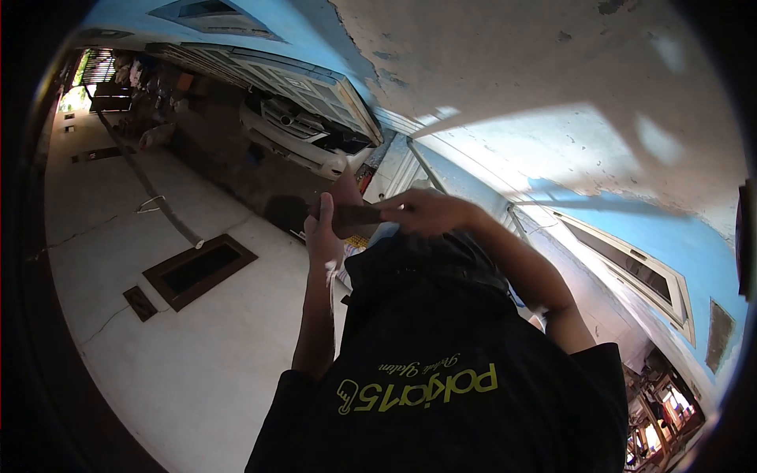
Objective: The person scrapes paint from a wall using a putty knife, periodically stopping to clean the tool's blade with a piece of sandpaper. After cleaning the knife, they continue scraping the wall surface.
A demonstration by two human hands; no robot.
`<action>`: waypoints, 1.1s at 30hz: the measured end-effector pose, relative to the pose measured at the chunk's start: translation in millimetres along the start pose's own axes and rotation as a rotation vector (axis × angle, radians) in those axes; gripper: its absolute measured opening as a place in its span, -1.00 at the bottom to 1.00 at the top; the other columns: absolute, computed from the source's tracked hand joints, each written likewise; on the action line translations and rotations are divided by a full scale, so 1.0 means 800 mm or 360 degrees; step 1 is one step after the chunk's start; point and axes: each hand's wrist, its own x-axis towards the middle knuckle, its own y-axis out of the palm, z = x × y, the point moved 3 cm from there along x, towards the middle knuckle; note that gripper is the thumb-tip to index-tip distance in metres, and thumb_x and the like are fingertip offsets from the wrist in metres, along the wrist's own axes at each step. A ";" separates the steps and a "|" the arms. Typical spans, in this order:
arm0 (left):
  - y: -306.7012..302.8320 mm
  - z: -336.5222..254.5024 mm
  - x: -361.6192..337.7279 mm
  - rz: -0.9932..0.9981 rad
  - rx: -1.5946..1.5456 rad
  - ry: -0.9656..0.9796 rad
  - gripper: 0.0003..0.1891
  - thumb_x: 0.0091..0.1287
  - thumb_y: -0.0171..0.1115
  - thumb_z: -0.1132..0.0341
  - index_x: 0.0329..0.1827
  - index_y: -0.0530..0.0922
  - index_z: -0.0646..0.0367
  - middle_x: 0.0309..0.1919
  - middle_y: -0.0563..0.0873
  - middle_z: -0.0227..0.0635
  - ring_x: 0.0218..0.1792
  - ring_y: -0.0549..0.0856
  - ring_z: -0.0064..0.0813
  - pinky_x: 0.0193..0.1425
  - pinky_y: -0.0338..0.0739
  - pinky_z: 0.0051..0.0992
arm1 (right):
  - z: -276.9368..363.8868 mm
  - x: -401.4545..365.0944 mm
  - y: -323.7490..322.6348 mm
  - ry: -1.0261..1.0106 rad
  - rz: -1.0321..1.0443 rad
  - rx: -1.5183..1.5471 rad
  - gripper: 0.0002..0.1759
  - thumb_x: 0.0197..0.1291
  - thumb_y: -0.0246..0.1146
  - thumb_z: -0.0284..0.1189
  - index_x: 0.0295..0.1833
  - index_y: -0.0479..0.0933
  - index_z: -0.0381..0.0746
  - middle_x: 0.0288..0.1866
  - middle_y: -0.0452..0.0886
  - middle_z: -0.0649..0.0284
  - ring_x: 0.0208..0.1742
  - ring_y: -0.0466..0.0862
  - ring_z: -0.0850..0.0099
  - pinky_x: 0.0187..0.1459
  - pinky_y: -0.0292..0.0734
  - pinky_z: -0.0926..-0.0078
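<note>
A dark brown, flat object point(359, 216) is held between my two hands in front of the black shirt point(441, 339). My left hand point(322, 232) grips its left end, thumb raised along it. From the right, my right hand point(430, 211) closes on the other end with bent fingers. What the object is cannot be made out in the shade. A lighter brown, pointed piece point(345, 189) rises just above it, beside my left thumb; whether the two are joined is unclear.
A white vehicle front point(296, 142) stands beyond my hands, beside a large framed window or door panel point(315, 91). A pale wall at left carries a long pipe point(158, 197) and a brown-framed vent point(200, 272). Peeling blue and white wall point(505, 71) runs along the right.
</note>
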 end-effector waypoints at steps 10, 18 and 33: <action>0.008 -0.019 -0.005 0.0082 0.0371 0.0332 -0.56 0.57 -0.01 0.16 0.24 0.53 0.37 0.04 0.69 -0.15 0.00 0.61 -0.45 0.17 0.43 -0.46 | -0.049 -0.014 -0.057 0.0347 -0.0568 0.0899 -0.49 0.49 0.10 -0.06 0.40 0.42 -0.05 -0.48 0.39 0.50 -0.60 0.28 0.75 -0.66 0.16 0.75; 0.024 -0.049 0.029 0.0396 0.0541 0.0845 -0.66 0.56 -0.15 0.37 0.22 0.48 0.36 0.24 0.57 0.09 0.44 0.41 -0.15 0.45 0.23 -0.41 | 0.005 -0.045 -0.043 -0.0018 -0.0242 0.1808 -0.65 0.52 0.06 -0.14 0.29 0.31 0.00 -0.46 0.30 0.45 -0.60 0.30 0.65 -0.64 0.15 0.70; 0.198 -0.228 0.052 0.0873 -0.0437 0.0562 -0.68 0.48 0.20 0.05 -0.26 0.54 0.14 -0.52 0.50 -0.54 -0.59 0.41 -0.76 -0.48 0.32 -0.67 | 0.188 -0.113 -0.120 -0.0728 -0.0941 0.0883 -0.40 0.55 -0.05 -0.29 0.61 0.04 -0.12 -0.37 0.41 0.29 -0.74 0.33 0.59 -0.78 0.18 0.65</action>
